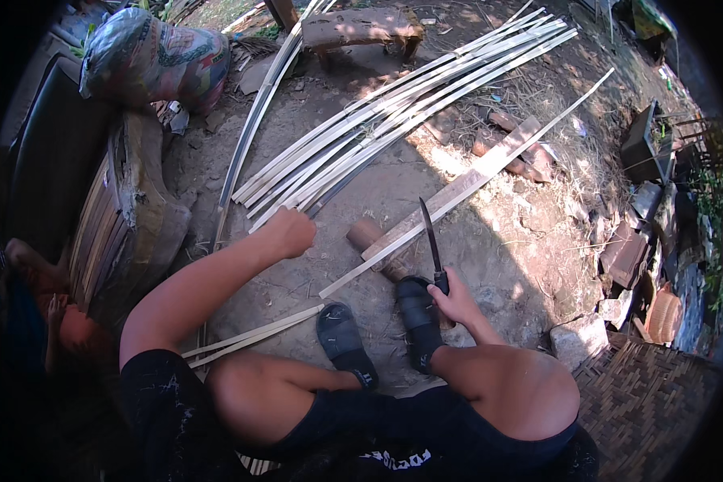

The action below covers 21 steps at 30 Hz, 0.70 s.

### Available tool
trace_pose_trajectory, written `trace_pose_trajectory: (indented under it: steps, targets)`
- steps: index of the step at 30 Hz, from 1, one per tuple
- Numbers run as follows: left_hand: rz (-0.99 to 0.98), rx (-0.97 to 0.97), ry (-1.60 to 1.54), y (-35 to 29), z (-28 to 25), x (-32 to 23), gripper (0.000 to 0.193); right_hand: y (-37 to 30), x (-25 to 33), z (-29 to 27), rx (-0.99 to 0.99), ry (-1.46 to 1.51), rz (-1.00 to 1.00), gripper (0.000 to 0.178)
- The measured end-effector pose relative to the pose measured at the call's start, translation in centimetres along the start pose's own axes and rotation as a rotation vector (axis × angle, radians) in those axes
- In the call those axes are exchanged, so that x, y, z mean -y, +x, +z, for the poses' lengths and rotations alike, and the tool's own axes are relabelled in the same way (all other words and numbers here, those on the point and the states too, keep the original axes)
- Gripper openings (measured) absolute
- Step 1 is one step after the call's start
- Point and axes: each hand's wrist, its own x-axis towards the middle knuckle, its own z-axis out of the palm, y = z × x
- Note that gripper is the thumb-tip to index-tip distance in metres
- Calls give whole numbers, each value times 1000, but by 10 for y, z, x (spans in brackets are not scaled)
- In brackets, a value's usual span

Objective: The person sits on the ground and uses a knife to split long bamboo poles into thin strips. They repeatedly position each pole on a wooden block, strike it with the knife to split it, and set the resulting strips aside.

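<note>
Down from my head view: a hard dirt yard [494, 257], patched with shade and sun. One knife [433, 241], slim and dark-bladed, gripped in my right hand [455, 298], near one flat wooden plank [450, 193] with one long pale strip [353, 274] along it. My left hand [293, 233] curls closed by a pile of smooth split strips [490, 58]; whether it's holding anything, I can't tell.

I make out white lettering [394, 459] on the dark clothing [337, 418], nearer the wearer than the fingers of the right hand [460, 299], partly lost in folds. A small white mark shows on the dark left shoe [347, 336], toward the wearer and left of those fingers; it is too small for me to read. Beyond the left hand's [293, 233] fingers, farther left, the bulging sack [153, 60] carries coloured print that I cannot read.
</note>
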Motion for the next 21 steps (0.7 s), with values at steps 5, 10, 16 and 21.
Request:
trace_pose_trajectory:
  steps: [5, 10, 16, 21]
  targets:
    - [-27, 2, -869, -3, 106, -61, 63, 0, 37, -45, -164, -502, -302, 57]
    - [-94, -257, -1513, 6, 140, -112, 45, -5, 47, -35, -135, -503, -253, 46]
    - [-270, -175, -1523, -79, 191, -75, 41, 20, 33, -44, -211, -451, -252, 36]
    - [-266, -123, -1199, -73, 158, -73, 46, -1, 49, -17, -113, -490, -412, 35]
